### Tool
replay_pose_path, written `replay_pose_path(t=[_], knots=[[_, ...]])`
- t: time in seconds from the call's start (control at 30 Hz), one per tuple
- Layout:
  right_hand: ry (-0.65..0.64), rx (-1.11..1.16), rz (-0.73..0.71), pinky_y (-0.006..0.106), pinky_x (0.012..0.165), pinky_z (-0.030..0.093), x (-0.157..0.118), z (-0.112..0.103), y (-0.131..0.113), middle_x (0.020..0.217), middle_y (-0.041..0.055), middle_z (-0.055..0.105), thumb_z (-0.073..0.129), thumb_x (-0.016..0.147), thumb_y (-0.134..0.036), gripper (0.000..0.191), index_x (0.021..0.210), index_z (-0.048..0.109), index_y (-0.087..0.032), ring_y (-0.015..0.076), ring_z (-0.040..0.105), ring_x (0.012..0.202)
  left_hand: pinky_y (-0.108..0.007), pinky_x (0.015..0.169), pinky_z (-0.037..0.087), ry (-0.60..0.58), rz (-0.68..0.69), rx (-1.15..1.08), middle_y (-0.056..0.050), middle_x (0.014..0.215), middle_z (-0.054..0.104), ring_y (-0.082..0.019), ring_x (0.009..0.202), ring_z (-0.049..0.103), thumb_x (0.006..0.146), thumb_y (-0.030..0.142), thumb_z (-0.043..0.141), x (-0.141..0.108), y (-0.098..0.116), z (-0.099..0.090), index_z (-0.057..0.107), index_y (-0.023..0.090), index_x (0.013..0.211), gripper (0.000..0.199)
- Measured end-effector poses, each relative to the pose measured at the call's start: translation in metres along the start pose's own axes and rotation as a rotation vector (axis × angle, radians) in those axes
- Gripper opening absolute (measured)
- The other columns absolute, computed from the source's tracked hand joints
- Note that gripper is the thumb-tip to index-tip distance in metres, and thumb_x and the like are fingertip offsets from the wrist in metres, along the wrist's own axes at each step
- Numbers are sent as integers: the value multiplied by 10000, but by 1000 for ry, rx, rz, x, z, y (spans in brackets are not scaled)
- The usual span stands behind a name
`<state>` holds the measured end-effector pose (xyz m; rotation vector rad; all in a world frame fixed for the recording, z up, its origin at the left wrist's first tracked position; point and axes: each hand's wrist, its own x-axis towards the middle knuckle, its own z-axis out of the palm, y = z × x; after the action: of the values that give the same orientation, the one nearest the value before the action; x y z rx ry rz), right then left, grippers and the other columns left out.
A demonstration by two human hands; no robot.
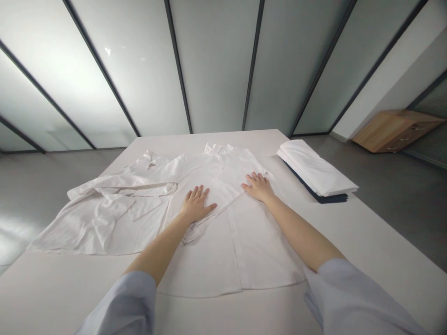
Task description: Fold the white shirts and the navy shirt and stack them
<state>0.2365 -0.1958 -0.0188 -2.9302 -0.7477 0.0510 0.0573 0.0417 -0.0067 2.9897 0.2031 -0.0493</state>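
Observation:
A white shirt lies spread on the table in front of me, its collar toward the far side and its hem toward me. One sleeve is folded across its front. My left hand rests flat on the shirt left of its middle, fingers apart. On the right side of the shirt, near the sleeve fold, my right hand also lies flat with spread fingers. Neither hand grips the cloth. A second white garment, creased and loosely laid, is directly left of the shirt and touches or overlaps its edge.
The pale table carries a folded stack at its right edge: white cloth on top of dark navy cloth. Frosted glass panels stand behind the table. A wooden cabinet is on the floor at the right.

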Motion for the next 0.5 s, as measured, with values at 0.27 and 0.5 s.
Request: replay_pose_path(t=[0.27, 0.5], knots=[[33, -9, -18, 505, 1124, 215, 1, 2, 0, 1556, 115, 308, 331, 934, -607, 655, 1461, 405, -225, 333, 257, 1419, -445, 1160, 229, 65, -12, -33, -103, 1559, 324, -287, 1441, 271, 887, 594, 419, -5, 0, -2, 431, 216, 1424, 657], [117, 8, -31, 454, 1093, 287, -1, 2, 0, 1496, 136, 402, 392, 934, -522, 560, 1365, 520, -187, 311, 338, 1376, -377, 1005, 432, 269, -82, -347, -110, 1217, 649, -255, 1147, 584, 835, 419, 526, 6, -20, -5, 641, 186, 1141, 401]])
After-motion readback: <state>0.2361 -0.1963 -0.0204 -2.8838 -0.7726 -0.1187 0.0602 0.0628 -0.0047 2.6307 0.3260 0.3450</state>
